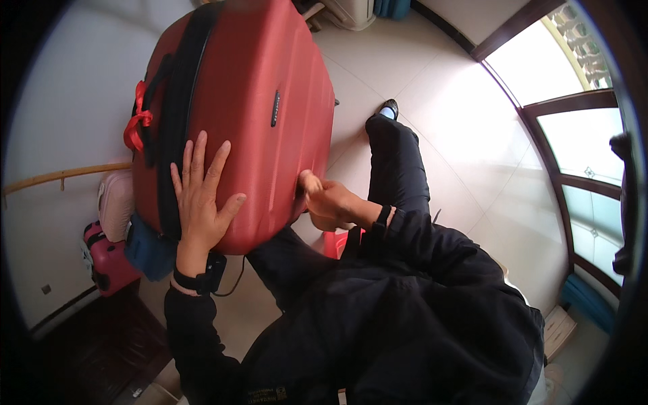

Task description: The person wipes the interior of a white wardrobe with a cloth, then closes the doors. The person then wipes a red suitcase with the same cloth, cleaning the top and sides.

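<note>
A large red hard-shell suitcase (246, 128) stands tilted in front of me, filling the upper left. Along its left side runs a dark zip band, with a red ribbon (138, 116) tied to the black handle there. My left hand (201, 202) lies flat on the shell with its fingers spread, near that band. Close against the right side of the case, my right hand (331, 202) is closed with curled fingers. Whatever it grips, if anything, is hidden, and its fingertips are slightly blurred.
A pale pink suitcase (116, 204), a bright pink case (109, 264) and a dark blue item (150, 248) are by the left wall, below a wooden rail (74, 175). Dark-framed glass doors (574, 177) line the right. Something red (333, 244) shows beneath my right forearm.
</note>
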The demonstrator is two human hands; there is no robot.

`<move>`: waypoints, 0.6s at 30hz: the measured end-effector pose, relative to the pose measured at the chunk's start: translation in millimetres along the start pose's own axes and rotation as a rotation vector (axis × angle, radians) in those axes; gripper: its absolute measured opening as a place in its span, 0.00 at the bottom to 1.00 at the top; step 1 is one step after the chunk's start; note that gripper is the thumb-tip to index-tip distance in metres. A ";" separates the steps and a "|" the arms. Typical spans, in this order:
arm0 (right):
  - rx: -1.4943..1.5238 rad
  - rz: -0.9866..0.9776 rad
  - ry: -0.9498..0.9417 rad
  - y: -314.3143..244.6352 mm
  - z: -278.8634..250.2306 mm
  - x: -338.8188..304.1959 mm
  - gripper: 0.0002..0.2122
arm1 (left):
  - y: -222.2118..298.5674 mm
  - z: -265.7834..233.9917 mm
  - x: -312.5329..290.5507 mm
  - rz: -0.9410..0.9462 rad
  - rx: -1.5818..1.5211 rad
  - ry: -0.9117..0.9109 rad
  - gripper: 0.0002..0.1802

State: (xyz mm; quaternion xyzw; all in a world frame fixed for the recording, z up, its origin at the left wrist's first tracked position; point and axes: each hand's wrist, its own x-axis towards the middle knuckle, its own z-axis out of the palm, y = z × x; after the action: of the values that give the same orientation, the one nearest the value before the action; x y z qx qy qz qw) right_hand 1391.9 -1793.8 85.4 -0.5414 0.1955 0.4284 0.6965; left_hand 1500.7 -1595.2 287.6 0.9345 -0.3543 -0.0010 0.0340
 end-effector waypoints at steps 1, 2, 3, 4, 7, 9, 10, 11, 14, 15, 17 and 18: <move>0.319 0.118 0.071 -0.7 11.7 10.3 0.13 | -0.6 -0.2 -0.4 -0.002 -0.007 -0.011 0.43; 0.477 0.180 0.133 -1.0 23.6 22.0 0.15 | -1.4 -0.4 -0.2 -0.004 -0.006 -0.020 0.43; 0.614 0.166 0.141 0.4 35.3 36.8 0.16 | -2.1 -0.4 -0.3 0.000 -0.017 -0.024 0.43; 0.750 0.154 0.148 4.6 46.9 53.4 0.17 | -2.8 -0.4 -0.4 0.000 -0.021 -0.031 0.43; 1.149 0.132 0.163 32.1 77.0 103.6 0.19 | -3.9 0.2 -0.8 -0.001 -0.029 -0.040 0.44; 1.251 0.219 0.177 49.1 75.4 127.1 0.22 | -4.0 1.0 -0.9 -0.020 -0.033 -0.055 0.45; 1.219 0.310 0.182 51.4 64.2 140.0 0.25 | -3.8 1.5 -1.0 -0.012 -0.049 -0.049 0.45; 1.182 0.396 0.186 50.1 51.8 152.0 0.29 | -4.3 1.7 -1.2 -0.015 -0.058 -0.050 0.44; 1.094 0.457 0.133 43.3 34.1 167.9 0.31 | -6.0 2.7 -1.2 -0.007 -0.060 -0.046 0.44; 1.067 0.446 0.104 39.9 32.6 169.3 0.29 | -6.6 2.9 -1.4 -0.005 -0.056 -0.044 0.44; 1.087 0.294 0.130 32.5 28.7 169.7 0.27 | -7.8 3.1 -2.2 0.004 -0.045 -0.042 0.44; 1.131 0.150 0.187 28.7 24.2 169.8 0.26 | -8.2 3.0 -2.7 0.004 -0.041 -0.045 0.44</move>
State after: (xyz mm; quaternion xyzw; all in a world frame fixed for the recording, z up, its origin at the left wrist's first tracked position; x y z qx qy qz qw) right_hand 1458.5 -1704.8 -48.3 -0.1051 0.4927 0.2559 0.8251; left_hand 1504.0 -1587.4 284.1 0.9327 -0.3567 -0.0293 0.0452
